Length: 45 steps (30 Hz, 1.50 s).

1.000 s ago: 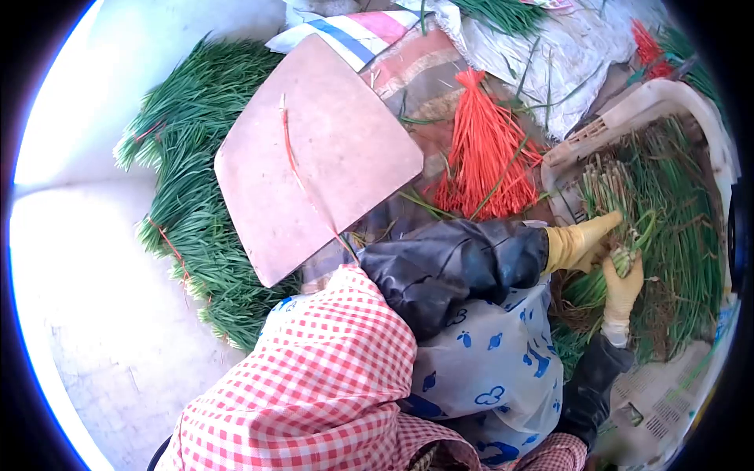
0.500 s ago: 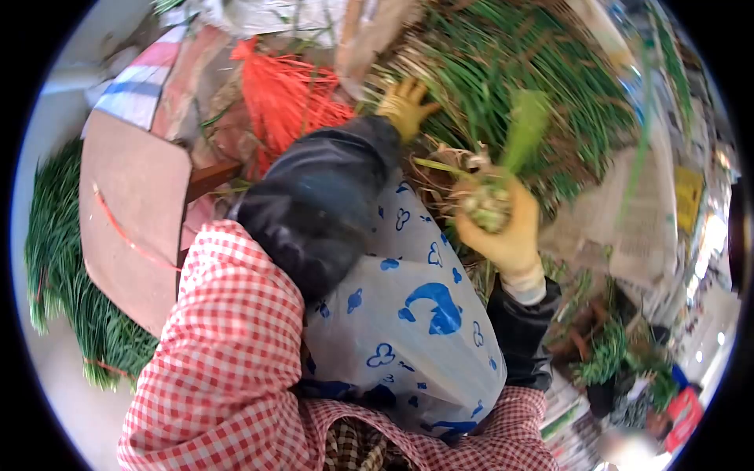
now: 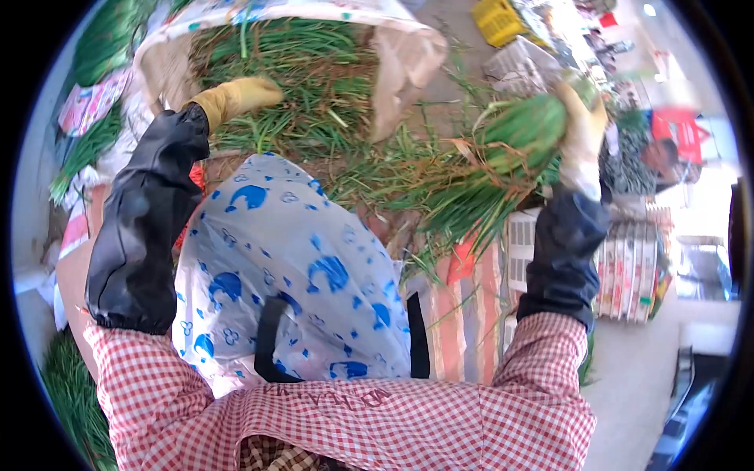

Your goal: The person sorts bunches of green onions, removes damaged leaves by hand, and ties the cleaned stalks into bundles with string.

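My left hand (image 3: 239, 102), in a yellow glove, is stretched out at the near edge of the basket (image 3: 408, 47), over loose green stalks, with nothing visibly held. At the upper right, my right hand (image 3: 583, 129), also gloved, is wrapped round a bunch of green stalks (image 3: 522, 129). The bunch is blurred; its leaves and some dry brown strands hang down to the left. More long green stalks (image 3: 290, 71) lie inside the basket. A plastic apron with blue prints (image 3: 290, 275) covers my lap.
Scattered greens (image 3: 377, 173) lie between basket and apron. A striped cloth (image 3: 467, 314) is at the right of my lap. Stacked crates (image 3: 628, 267), a yellow crate (image 3: 499, 22) and a person in red (image 3: 675, 137) are farther right. Green bundles (image 3: 78, 400) lie at the lower left.
The view has swung to the right. My right hand has lifted the bunch away from the basket, out to the right. My left hand has stayed by the basket, its fingers now closer together.
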Motion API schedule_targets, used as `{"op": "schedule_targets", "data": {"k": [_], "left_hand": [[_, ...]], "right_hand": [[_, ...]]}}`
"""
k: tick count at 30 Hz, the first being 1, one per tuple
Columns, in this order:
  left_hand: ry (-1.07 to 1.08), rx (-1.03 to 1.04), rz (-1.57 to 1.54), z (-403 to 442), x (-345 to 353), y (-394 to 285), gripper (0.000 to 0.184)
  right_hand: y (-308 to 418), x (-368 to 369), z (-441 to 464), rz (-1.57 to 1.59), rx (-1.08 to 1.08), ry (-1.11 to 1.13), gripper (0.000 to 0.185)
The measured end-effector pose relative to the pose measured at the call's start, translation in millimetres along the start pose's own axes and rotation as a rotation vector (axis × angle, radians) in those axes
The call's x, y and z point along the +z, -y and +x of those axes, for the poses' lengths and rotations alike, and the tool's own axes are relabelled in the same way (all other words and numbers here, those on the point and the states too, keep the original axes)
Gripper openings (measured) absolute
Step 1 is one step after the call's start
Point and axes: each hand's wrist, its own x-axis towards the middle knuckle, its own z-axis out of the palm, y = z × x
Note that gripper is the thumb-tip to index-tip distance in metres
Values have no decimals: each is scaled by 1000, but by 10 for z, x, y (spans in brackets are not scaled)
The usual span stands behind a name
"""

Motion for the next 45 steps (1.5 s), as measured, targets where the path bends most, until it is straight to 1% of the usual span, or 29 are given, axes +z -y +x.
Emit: {"op": "schedule_targets", "data": {"k": [1, 3, 5, 6, 8, 9, 10, 11, 12, 14, 15, 16, 17, 18, 20, 22, 23, 25, 26, 28, 29, 30, 32, 34, 36, 37, 40, 42, 45], "left_hand": [[-25, 339, -79, -12, 59, -215, 41], [-40, 526, -93, -402, 241, -1042, 40], [-55, 429, -17, -648, 596, -1765, 48], [-57, 359, 52, -792, 765, -2000, 53], [89, 324, 338, -795, 1065, -2227, 73], [228, 292, 421, -709, 1255, -2234, 82], [337, 308, 420, -707, 1442, -2200, 84], [456, 260, 452, -713, 1639, -2185, 85], [735, 161, 409, -545, 1896, -2073, 92], [827, 115, 364, -578, 2239, -1852, 99], [854, 114, 347, -608, 2355, -1736, 99], [874, 111, 207, -634, 2449, -1622, 94], [888, 102, 60, -637, 2551, -1529, 89], [905, 93, 34, -667, 2574, -1491, 89], [987, 103, -326, -714, 2542, -1402, 90], [1014, 114, -371, -600, 2601, -1453, 92], [1158, -417, -1036, -432, 2735, -1512, 87], [916, 69, -1424, -710, 2734, -1615, 69], [920, 69, -1437, -700, 2691, -1631, 69], [707, 134, -1833, -634, 2729, -1739, 45], [618, 147, -1943, -577, 2774, -1777, 43], [622, 142, -1954, -469, 2838, -1716, 43], [597, 20, -2041, -305, 2900, -1594, 42], [562, -3, -2037, -285, 2833, -1515, 43], [444, 53, -2112, -212, 2812, -1441, 44], [468, 10, -2126, -239, 2741, -1404, 42], [351, 67, -2068, -62, 2841, -1178, 42], [339, 74, -2049, -79, 2824, -1130, 42], [127, 86, -1992, 6, 2769, -986, 40]], "right_hand": [[82, -59, -13, -80, -14, -3, 39], [146, -23, 101, -163, -13, -2, 43], [59, -127, 175, -338, -112, 61, 50], [-187, -202, 357, -448, -53, 179, 75], [-326, -189, 604, -872, 15, 179, 69], [-500, -99, 612, -630, -15, 200, 50], [-618, 53, 531, -388, -43, 214, 33], [-636, 87, 550, -560, 58, 244, 28], [-654, 156, 501, -521, -52, 340, 31], [-637, 356, 486, -994, 174, 412, 38], [-639, 474, 454, -1069, 177, 495, 42], [-710, 552, 435, -1141, 179, 581, 46], [-908, 501, 521, -1044, 202, 817, 49], [-934, 587, 437, -1048, 214, 846, 49], [-958, 814, 319, -1272, 367, 926, 49], [-1183, 941, 277, -1331, 327, 1001, 47], [-1375, 1005, 258, -1265, 365, 1062, 46], [-1625, 1091, 263, -1143, 458, 1181, 45], [-1695, 1148, 267, -1152, 462, 1191, 45], [-1733, 1250, 170, -1082, 352, 1276, 43], [-1736, 1320, 154, -1069, 332, 1292, 44], [-1708, 1386, 88, -1042, 337, 1289, 46], [-1640, 1526, 3, -986, 340, 1270, 49], [-1593, 1649, -60, -893, 367, 1216, 53], [-1543, 1748, -112, -746, 418, 1141, 57], [-1505, 1793, -128, -649, 451, 1079, 58], [-1404, 1832, -216, -316, 591, 918, 64], [-1334, 1792, -269, -103, 690, 828, 68], [-1291, 1607, -329, 140, 830, 743, 73]]}}
